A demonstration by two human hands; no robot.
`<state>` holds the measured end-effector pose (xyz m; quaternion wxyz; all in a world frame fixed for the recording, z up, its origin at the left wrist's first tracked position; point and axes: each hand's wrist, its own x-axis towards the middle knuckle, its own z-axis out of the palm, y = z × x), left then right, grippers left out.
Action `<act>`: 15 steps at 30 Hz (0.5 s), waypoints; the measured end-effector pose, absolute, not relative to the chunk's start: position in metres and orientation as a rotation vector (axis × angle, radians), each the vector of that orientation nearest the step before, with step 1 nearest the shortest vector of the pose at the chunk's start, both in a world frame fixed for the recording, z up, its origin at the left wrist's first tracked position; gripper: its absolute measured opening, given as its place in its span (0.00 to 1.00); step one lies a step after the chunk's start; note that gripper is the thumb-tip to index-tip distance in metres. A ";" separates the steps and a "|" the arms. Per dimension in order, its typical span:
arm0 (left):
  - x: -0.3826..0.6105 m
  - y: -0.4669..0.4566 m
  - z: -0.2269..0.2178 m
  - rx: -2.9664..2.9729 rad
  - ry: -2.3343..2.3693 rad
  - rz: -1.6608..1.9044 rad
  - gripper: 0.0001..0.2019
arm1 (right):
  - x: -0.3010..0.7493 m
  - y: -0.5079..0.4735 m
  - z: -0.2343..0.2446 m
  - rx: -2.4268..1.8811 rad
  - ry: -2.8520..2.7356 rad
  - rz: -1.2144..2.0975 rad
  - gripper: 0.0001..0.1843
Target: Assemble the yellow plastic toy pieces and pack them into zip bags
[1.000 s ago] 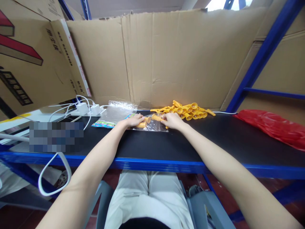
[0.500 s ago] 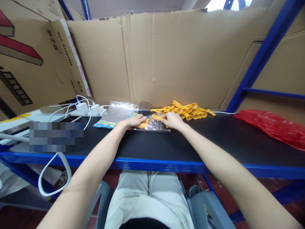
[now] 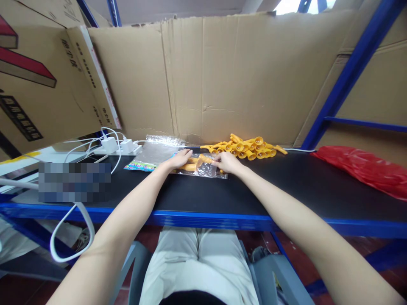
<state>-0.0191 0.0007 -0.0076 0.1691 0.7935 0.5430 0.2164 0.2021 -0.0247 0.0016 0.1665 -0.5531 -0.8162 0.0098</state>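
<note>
A clear plastic bag (image 3: 206, 169) with orange plastic horn toys (image 3: 190, 166) inside lies on the black shelf top (image 3: 286, 190). My left hand (image 3: 179, 159) rests on the bag's left end, fingers curled over it. My right hand (image 3: 226, 162) pinches the bag's right part with closed fingers. Just behind my right hand is a loose heap of the same orange horn toys (image 3: 248, 148), against the cardboard wall.
A stack of clear bags with printed header cards (image 3: 152, 153) lies left of my hands. White chargers and cables (image 3: 117, 146) sit further left. A red plastic bag (image 3: 365, 169) lies at the right. Cardboard sheets (image 3: 222, 76) close the back; blue shelf posts (image 3: 349, 72) stand right.
Both hands have shifted slightly away from me with the bag. The orange toys have slid further into the bag, and the plastic now lies flatter under my fingers.
</note>
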 end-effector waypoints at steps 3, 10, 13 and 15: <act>-0.019 0.000 -0.007 2.203 1.486 0.638 0.29 | 0.202 -0.021 -0.003 -1.559 -2.303 0.059 0.12; -0.016 0.006 -0.013 2.114 1.408 0.692 0.29 | 0.200 -0.016 -0.009 -1.293 -2.293 0.121 0.14; -0.015 0.008 -0.013 2.097 1.388 0.741 0.28 | 0.198 -0.016 -0.008 -1.138 -2.332 0.117 0.20; -0.014 0.008 -0.012 2.103 1.416 0.793 0.26 | 0.198 -0.016 -0.008 -1.163 -2.322 0.074 0.19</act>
